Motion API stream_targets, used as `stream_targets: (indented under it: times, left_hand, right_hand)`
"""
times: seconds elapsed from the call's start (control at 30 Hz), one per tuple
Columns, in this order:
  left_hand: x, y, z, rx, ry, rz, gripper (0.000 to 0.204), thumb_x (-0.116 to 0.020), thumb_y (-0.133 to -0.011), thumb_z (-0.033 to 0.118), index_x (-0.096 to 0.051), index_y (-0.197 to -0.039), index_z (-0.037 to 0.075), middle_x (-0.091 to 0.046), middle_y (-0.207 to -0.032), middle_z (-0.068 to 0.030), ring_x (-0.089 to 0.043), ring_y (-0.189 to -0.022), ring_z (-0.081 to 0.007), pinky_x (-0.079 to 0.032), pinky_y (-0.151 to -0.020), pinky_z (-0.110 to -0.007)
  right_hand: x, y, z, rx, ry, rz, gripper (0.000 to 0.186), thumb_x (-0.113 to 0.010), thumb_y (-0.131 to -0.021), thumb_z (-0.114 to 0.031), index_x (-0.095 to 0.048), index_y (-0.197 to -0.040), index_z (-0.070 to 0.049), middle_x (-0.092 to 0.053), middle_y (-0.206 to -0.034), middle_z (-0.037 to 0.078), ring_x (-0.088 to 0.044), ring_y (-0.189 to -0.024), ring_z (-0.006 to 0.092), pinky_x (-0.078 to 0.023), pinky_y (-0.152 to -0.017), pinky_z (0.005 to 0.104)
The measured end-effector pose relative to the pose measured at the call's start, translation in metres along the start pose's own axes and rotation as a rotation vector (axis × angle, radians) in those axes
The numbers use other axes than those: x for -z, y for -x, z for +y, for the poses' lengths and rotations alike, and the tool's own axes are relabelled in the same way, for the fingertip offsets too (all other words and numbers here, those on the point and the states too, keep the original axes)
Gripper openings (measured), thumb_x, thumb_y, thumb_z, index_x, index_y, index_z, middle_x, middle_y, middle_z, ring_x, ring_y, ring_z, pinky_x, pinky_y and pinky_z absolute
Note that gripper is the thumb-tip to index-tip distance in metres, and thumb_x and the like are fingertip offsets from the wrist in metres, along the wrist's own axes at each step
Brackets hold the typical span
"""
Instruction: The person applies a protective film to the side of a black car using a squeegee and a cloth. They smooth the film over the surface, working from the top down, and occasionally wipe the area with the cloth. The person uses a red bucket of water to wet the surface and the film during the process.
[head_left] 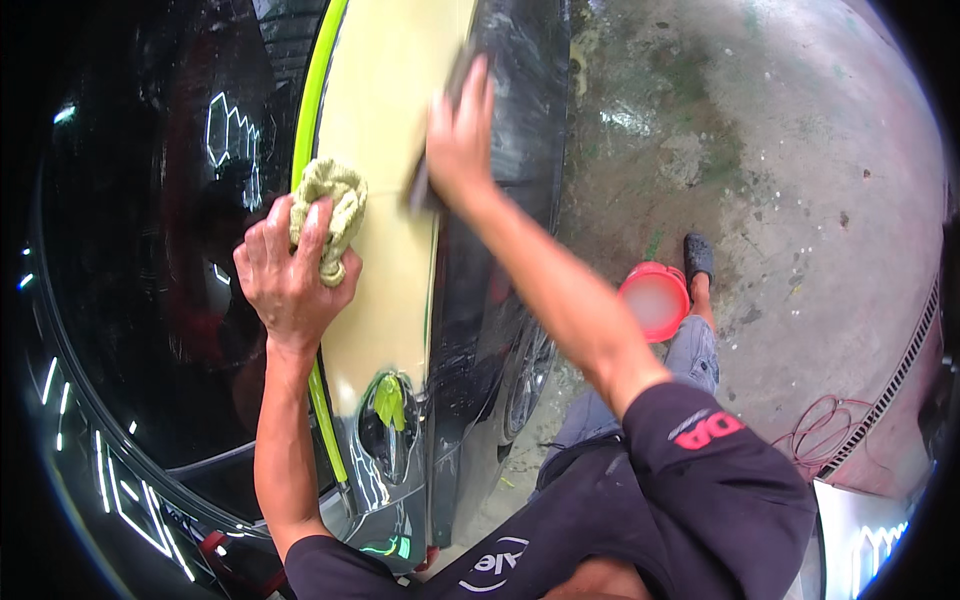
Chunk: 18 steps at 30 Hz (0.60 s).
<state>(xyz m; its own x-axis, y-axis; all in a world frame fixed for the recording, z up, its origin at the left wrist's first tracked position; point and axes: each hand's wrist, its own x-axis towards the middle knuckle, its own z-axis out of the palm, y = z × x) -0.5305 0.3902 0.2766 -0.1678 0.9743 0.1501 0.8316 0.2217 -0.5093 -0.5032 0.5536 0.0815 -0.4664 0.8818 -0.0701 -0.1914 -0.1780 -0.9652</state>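
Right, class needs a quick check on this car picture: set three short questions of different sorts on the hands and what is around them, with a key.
1. True or false: the left hand grips a bunched yellow-green cloth.
2. Multiple choice: the right hand presses on A) the red bucket, B) the cream-coloured car panel, C) the concrete floor.
3. Fill in: the strip along the panel's left edge is bright ____.

Key: 1 true. 2 B; a dark pad-like thing sits under that hand, too blurred to name. 3 green.
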Motion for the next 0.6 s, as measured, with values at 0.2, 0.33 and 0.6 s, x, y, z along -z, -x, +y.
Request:
stream_targets:
  times: [0.2,0.33,0.6]
  left_hand:
    - [-0.001,-0.005,-0.001,-0.002,0.003,0.024,0.057,-0.074,-0.072,0.021,-0.071,-0.129,0.018,-0.065,-0.131,-0.0120,-0.064,-0.109,-0.0286,-0.048,-0.089,-0.043]
    - [-0.005,-0.004,0.002,-0.008,0.007,0.014,0.058,-0.074,-0.072,0.021,-0.072,-0.129,0.019,-0.065,-0.131,-0.0127,-0.065,-0.109,-0.0291,-0.048,-0.089,-0.043]
    - [0.001,-0.001,-0.002,-0.005,0.017,0.005,0.059,-0.074,-0.071,0.020,-0.071,-0.130,0.018,-0.066,-0.130,-0.0135,-0.065,-0.108,-0.0302,-0.049,-0.090,-0.043]
  right_hand:
    - [-0.008,-0.133,-0.019,-0.071,-0.015,0.039,0.083,-0.047,-0.100,-0.026,-0.007,-0.166,0.005,-0.013,-0.171,0.035,-0.006,-0.161,0.0488,-0.009,-0.133,0.0506]
    - [0.002,-0.116,-0.020,-0.056,-0.032,0.049,0.083,-0.047,-0.100,-0.026,-0.008,-0.165,0.008,-0.013,-0.170,0.036,-0.008,-0.160,0.0502,-0.009,-0.133,0.0509]
    - [-0.015,-0.123,-0.023,-0.076,-0.010,0.082,0.080,-0.049,-0.099,-0.021,-0.013,-0.164,0.008,-0.016,-0.166,0.041,-0.013,-0.157,0.0537,-0.012,-0.132,0.0532]
